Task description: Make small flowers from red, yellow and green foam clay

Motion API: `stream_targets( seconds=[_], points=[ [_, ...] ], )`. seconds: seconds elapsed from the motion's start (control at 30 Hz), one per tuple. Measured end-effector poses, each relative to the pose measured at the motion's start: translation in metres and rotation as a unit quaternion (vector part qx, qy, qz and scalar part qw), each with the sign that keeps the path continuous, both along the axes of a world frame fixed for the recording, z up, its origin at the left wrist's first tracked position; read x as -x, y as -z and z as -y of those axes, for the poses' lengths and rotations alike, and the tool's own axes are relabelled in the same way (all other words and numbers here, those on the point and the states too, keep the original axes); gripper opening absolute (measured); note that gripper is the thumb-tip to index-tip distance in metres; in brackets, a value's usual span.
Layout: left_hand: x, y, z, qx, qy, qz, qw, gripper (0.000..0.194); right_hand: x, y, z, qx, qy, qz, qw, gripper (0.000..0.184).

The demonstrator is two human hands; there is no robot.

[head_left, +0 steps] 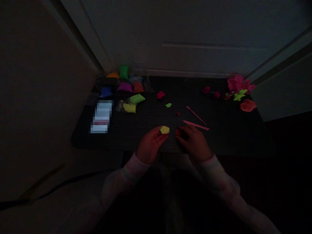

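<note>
My left hand (150,143) holds a flat yellow piece of modelling clay (164,130) with an angular, star-like edge, on its fingers near the table's front. To the right, my right hand (195,141) has its fingers curled round a small orange-red lump of clay (178,132). A tiny dark red bit of clay (178,113) lies just beyond both hands. Two pink modelling tools, a thin stick (196,115) and a wider blade (196,125), rest beyond the right hand. Farther back are a light green clay piece (168,105) and a red clay flower shape (160,95).
Several bags of coloured clay, among them a green one (124,72) and a yellow one (129,108), lie at the back left of the dark table (219,143). A lit, blurred-out phone screen (102,116) is at the left. Pink flowers (237,84) stand at the back right.
</note>
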State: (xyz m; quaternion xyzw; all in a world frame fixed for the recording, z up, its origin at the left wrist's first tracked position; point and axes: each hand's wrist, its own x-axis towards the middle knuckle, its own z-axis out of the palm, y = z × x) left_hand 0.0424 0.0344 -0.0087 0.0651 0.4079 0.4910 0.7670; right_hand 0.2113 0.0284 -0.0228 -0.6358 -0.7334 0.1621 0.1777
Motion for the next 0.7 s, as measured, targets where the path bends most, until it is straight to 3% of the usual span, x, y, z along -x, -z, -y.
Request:
stream_targets(
  seconds=[0.23,0.7],
  points=[
    [0.0005,0.0006,0.0008,-0.006,0.004,0.000,1.000,0.017,-0.0058,-0.0026,-0.0058,0.014,-0.052,0.023,0.998,0.027],
    [0.0024,0.0021,0.0015,-0.006,0.003,0.002,1.000,0.018,-0.0032,-0.0040,-0.0052,0.005,-0.024,0.023,0.999,0.025]
  ],
)
